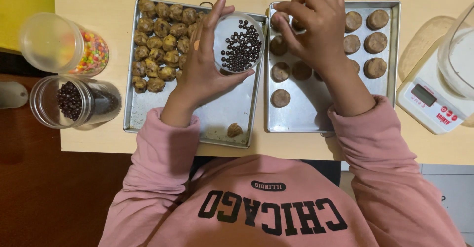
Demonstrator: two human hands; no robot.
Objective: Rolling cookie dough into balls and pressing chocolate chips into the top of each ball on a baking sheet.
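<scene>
The left hand (202, 74) grips a small round clear plastic cup of dark chocolate pearls (239, 43), tilted with its open mouth facing the camera, above the gap between two metal baking trays (237, 103) on the bench. The right hand (316, 29), fingers pinched together, hovers over flattened brown dough discs (280, 72) in the right tray (308, 113).

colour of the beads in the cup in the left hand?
Dark brown, nearly black, in the white cup; head view.
</scene>
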